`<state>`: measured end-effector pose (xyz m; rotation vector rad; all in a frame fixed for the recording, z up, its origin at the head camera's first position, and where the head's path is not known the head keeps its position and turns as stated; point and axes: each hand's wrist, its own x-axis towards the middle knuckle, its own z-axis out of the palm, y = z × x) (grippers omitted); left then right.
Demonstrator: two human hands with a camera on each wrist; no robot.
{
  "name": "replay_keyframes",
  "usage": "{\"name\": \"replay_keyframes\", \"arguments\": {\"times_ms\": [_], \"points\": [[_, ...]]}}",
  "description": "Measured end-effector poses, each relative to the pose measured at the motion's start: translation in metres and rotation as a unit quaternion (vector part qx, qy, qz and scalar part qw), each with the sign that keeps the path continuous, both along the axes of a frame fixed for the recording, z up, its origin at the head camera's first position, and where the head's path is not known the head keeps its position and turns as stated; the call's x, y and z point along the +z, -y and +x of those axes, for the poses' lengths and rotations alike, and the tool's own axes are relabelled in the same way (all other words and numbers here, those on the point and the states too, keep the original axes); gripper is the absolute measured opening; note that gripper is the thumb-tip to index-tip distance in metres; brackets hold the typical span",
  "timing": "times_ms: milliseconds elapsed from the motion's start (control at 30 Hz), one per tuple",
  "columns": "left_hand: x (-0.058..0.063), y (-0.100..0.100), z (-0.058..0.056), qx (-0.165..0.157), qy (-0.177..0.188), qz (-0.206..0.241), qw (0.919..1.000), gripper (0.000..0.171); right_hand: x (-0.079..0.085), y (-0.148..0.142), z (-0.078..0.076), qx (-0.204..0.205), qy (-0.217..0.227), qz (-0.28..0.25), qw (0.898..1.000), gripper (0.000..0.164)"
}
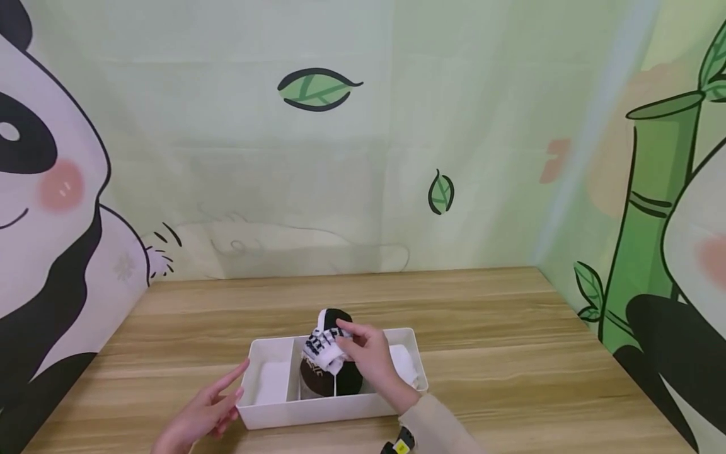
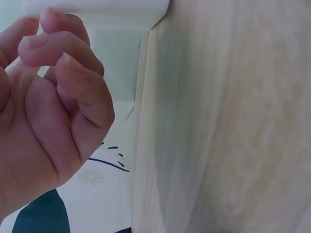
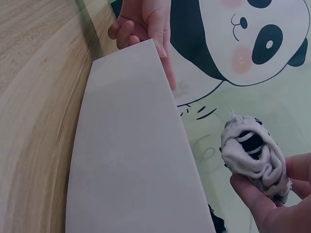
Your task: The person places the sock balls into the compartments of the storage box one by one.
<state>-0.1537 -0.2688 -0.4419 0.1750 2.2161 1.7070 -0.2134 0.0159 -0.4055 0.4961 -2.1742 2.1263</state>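
- Right hand [image 1: 371,359] curled round a rolled black-and-white sock bundle [image 1: 324,343], pinching it between thumb and fingertips, held just above the middle compartment of a white divided tray [image 1: 317,413].
- Directly beneath that hand, a dark rolled sock [image 1: 317,378] already sitting in the middle compartment, partly hidden by the wrist.
- Just right of the hand, something white and folded [image 1: 405,362] in the right compartment; to its left, past the divider, a pale item [image 1: 272,381] in the left compartment, too indistinct to name.
- Beige sleeve [image 1: 437,425] running back from the wrist, with a small black-and-yellow device [image 1: 399,446] just below it.
- Left hand [image 1: 198,416] resting at the tray's left outer corner, holding nothing; forefinger stretched toward the rim, other fingers loosely bent, as seen in the left wrist view [image 2: 53,107].
- Under tray and hands, a light wood-grain tabletop [image 1: 510,353].
- Beyond the hands, a pale green wall with leaf drawings [image 1: 317,88]; cartoon panda [image 1: 40,183] far left, bamboo stalk [image 1: 652,208] and a second panda far right.
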Motion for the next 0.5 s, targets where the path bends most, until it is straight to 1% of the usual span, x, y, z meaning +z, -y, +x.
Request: {"name": "replay_keyframes", "arguments": {"times_ms": [267,433,500], "points": [[-0.002,0.001,0.002,0.008,0.002,-0.002,1.0000,0.057,-0.002,0.011,0.002,0.009,-0.022,0.010,1.000,0.028],[0.000,0.000,0.001,0.014,0.005,-0.009,0.9998,0.059,-0.003,0.020,0.003,0.016,-0.017,0.005,1.000,0.028],[0.001,0.000,0.001,0.015,0.006,-0.008,0.9998,0.059,0.000,0.023,0.006,0.021,-0.010,-0.001,1.000,0.028]]}}
